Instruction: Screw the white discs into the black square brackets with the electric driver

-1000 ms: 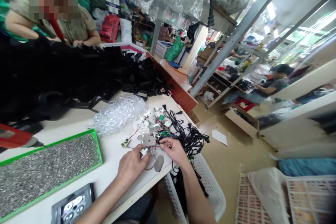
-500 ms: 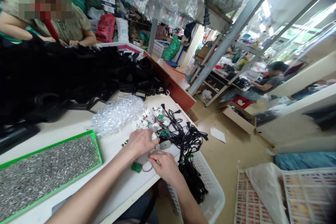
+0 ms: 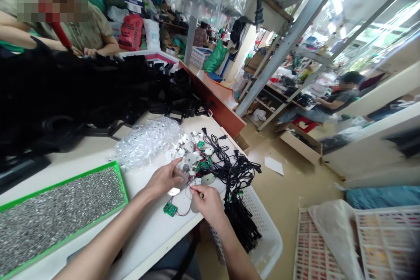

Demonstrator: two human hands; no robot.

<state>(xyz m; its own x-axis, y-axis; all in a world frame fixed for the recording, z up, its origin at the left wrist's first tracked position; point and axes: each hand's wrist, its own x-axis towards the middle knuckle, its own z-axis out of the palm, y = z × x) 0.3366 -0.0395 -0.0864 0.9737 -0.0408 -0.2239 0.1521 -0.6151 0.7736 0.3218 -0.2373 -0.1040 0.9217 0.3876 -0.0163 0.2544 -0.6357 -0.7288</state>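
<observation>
My left hand [image 3: 166, 178] is over the white tabletop [image 3: 141, 210], index finger stretched toward a heap of round white discs [image 3: 188, 145]. Nothing shows held in it. With fingers pinched together, my right hand [image 3: 208, 203] is at the table's front edge, on thin wires [image 3: 190, 185]; a small brownish end shows by its thumb, its kind unclear. Below the hands lies a green circuit board [image 3: 169, 209] with thin leads running toward the right hand. More green boards [image 3: 205, 164] are mixed in with the discs. Black power cords [image 3: 229, 168] with plugs lie tangled to the right.
A green tray of small metal pieces [image 3: 123, 183] stands at left. Crumpled clear plastic [image 3: 149, 142] and a large black pile [image 3: 82, 92] lie behind. A white basket [image 3: 275, 236] stands below the table edge at right. A co-worker [image 3: 98, 30] sits across.
My left hand has shifted left and its index finger now stretches out. The white piece between my hands is no longer seen there. My right hand stays nearly in place.
</observation>
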